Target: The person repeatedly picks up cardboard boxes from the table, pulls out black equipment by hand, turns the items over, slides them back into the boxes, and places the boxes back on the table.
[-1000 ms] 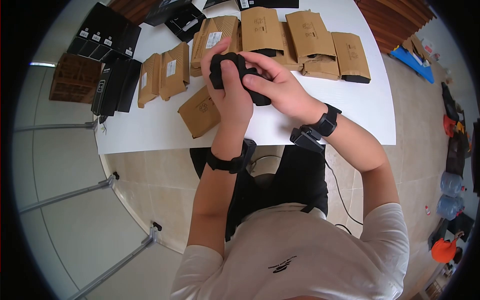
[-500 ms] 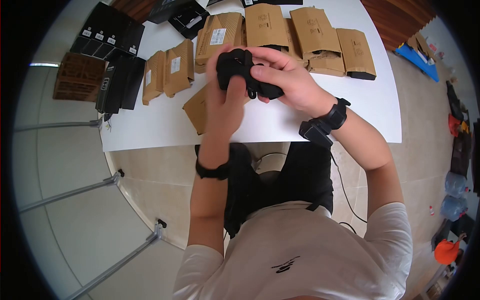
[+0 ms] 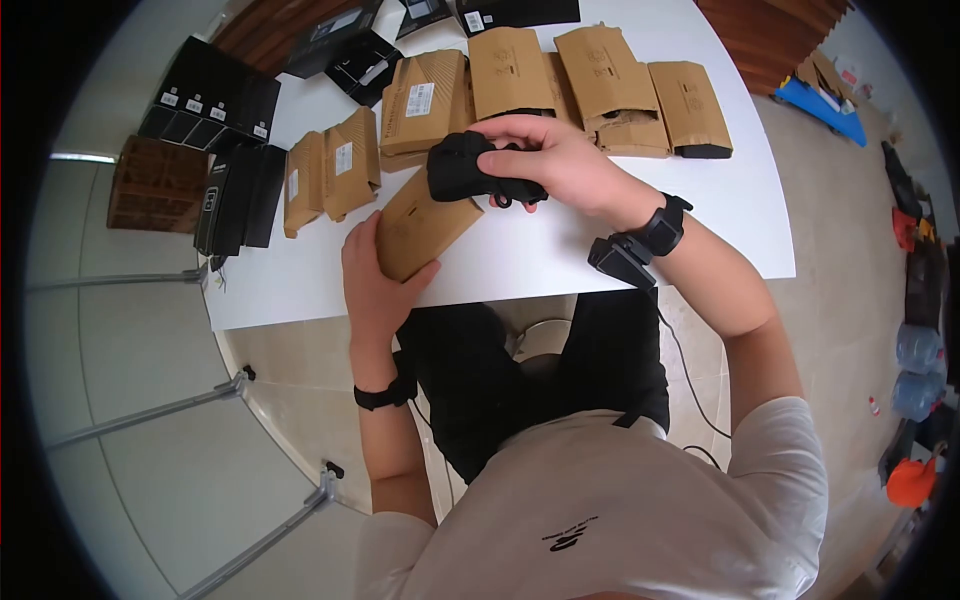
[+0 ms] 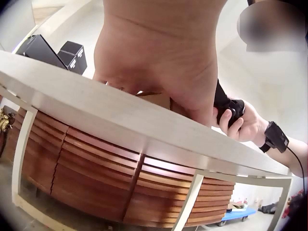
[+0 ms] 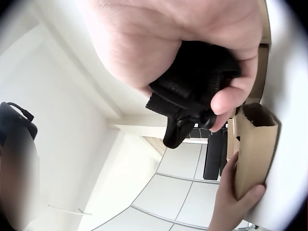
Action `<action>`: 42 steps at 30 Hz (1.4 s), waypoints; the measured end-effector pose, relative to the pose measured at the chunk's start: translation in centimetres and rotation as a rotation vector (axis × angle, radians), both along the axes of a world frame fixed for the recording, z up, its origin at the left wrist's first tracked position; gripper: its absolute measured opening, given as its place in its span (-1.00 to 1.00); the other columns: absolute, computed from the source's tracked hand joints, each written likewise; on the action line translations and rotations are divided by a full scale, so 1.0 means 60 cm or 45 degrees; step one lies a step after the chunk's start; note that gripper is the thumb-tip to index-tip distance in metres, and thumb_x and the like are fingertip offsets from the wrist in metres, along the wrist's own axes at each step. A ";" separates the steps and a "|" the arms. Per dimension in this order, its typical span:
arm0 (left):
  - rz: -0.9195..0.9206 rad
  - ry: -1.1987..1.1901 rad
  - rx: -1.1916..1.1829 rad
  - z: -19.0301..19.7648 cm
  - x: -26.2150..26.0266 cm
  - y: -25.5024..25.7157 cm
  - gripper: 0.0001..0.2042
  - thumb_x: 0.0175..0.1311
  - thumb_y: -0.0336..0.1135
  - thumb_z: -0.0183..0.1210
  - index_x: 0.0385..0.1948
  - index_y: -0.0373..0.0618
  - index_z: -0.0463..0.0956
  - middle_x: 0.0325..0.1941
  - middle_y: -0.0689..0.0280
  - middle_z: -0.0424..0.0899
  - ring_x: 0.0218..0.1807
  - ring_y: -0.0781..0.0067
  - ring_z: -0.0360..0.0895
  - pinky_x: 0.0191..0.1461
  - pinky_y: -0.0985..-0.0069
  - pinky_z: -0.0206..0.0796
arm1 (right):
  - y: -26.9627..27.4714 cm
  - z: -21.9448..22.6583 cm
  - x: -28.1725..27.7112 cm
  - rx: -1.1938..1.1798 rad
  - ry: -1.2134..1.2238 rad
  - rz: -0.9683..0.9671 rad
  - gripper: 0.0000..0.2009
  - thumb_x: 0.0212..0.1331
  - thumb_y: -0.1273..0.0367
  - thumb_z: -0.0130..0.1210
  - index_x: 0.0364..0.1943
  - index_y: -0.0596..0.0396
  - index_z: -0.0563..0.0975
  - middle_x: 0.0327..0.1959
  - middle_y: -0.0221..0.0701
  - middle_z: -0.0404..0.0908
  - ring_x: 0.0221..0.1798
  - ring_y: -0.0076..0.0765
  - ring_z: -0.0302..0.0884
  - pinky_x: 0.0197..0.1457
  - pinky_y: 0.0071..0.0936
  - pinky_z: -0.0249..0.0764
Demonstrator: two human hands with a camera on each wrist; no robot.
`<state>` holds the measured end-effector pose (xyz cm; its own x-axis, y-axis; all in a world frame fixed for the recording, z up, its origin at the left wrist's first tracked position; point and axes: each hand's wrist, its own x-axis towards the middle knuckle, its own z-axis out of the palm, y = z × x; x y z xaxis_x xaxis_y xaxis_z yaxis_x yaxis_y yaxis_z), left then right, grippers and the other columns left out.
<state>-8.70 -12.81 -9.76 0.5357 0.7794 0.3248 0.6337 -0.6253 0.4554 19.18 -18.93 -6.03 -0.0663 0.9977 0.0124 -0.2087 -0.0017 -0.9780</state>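
Observation:
My right hand (image 3: 570,170) holds a black bundle of fabric straps (image 3: 457,172) above the table, thumb on top. Up close in the right wrist view, the black bundle (image 5: 192,79) shows folded webbing and a dark plastic buckle-like piece. Near the table's front edge my left hand (image 3: 375,280) grips a small brown cardboard box (image 3: 422,238), thumb on one side and fingers on the other. That box (image 5: 257,149) has an open end facing the bundle in the right wrist view. The left wrist view mostly shows the back of my left hand (image 4: 159,57).
Several brown cardboard boxes (image 3: 510,75) line the back of the white table (image 3: 600,240). Two smaller ones (image 3: 345,165) stand at the left, beside black boxes (image 3: 238,200). More black boxes (image 3: 210,100) are stacked at the far left corner.
My left hand has let go of the black bundle and moved down and left to grip the small cardboard box. The bundle stays in my right hand.

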 end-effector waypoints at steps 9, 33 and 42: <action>-0.048 -0.246 -0.056 0.021 -0.030 -0.014 -0.08 -0.34 -0.37 0.55 0.26 -0.14 0.27 0.23 0.11 0.39 0.27 0.02 0.36 0.32 0.22 0.28 | -0.004 0.002 -0.006 -0.030 -0.146 -0.021 -0.63 0.26 0.38 0.18 0.15 0.14 0.53 -0.27 -0.50 0.64 -0.36 -0.68 0.59 -0.46 -0.71 0.42; -0.263 -0.189 0.021 0.025 0.020 0.001 -0.11 -0.27 -0.37 0.55 0.28 -0.13 0.31 0.27 0.12 0.33 0.28 0.02 0.34 0.31 0.23 0.29 | 0.006 -0.018 0.005 0.174 -0.511 0.014 -0.74 0.23 0.45 0.17 -0.01 0.26 0.55 -0.04 -0.48 0.52 -0.20 -0.59 0.50 -0.10 -0.62 0.44; -0.232 -0.228 0.020 0.016 0.018 0.010 -0.11 -0.29 -0.38 0.55 0.28 -0.13 0.31 0.27 0.13 0.34 0.28 0.03 0.34 0.33 0.22 0.26 | -0.001 -0.021 0.002 0.118 -0.218 -0.056 -0.49 0.17 0.45 0.19 0.23 0.18 0.34 0.00 -0.38 0.47 0.00 -0.52 0.45 0.04 -0.55 0.45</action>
<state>-7.60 -12.20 -8.79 0.5998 0.6694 0.4383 0.4201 -0.7297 0.5395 19.31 -18.97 -7.30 -0.0319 0.9948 0.0964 -0.0369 0.0952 -0.9948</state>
